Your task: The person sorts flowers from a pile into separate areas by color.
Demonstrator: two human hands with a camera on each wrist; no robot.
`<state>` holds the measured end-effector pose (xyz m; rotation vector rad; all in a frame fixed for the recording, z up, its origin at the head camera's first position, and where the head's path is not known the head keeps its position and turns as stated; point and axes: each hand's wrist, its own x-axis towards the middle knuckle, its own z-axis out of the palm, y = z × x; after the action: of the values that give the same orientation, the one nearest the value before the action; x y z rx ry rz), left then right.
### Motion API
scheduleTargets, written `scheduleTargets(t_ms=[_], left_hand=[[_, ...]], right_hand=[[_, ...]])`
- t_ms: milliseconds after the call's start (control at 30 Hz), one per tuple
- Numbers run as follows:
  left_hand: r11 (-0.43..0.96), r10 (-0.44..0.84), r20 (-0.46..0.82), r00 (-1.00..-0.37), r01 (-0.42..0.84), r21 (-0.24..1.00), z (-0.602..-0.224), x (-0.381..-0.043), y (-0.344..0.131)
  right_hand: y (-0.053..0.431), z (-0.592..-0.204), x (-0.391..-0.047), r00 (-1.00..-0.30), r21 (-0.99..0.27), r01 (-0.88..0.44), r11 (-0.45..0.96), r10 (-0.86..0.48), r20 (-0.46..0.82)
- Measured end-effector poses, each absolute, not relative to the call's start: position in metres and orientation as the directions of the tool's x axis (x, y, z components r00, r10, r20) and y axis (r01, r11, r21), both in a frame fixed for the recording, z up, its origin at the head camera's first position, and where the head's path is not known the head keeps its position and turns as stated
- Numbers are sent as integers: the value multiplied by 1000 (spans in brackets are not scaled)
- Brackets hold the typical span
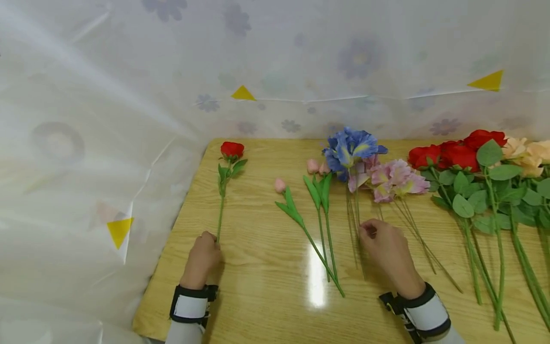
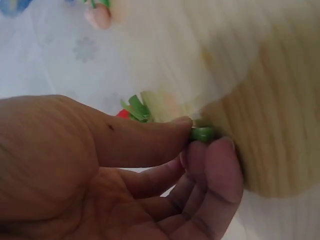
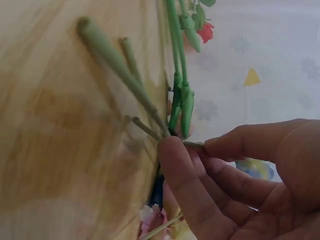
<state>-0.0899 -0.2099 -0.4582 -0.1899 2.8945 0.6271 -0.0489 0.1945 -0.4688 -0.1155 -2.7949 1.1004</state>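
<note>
Near the table's left edge, my left hand pinches the lower stem of a single red rose lying with its bloom pointing away. The green stem end sticks out between thumb and fingertips in the left wrist view. My right hand is at the thin stems of the blue irises. In the right wrist view its thumb and index finger pinch one thin stem, while other stems pass close by. Pink tulips with green leaves lie between the two hands.
Pinkish-purple irises lie right of the blue ones, their stems near my right hand. Farther right are larger red roses and peach flowers. A pale flowered sheet hangs behind and left of the wooden table.
</note>
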Motion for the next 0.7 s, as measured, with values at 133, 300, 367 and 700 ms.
scheduleTargets(t_ms=[133, 300, 367, 700], left_hand=[[864, -11, -257, -966, -138, 484, -454, -88, -212], [808, 3, -236, -972, -137, 573, -446, -83, -210], [783, -13, -222, -975, -148, 604, -442, -80, -208], [618, -34, -82, -996, -85, 781, -430, -71, -184]], right_hand=[[195, -475, -50, -992, -663, 43, 748, 113, 64], [194, -480, -49, -994, -635, 41, 771, 95, 50], [194, -481, -48, -995, -629, 39, 776, 90, 49], [188, -481, -46, -997, -587, 14, 810, 57, 54]])
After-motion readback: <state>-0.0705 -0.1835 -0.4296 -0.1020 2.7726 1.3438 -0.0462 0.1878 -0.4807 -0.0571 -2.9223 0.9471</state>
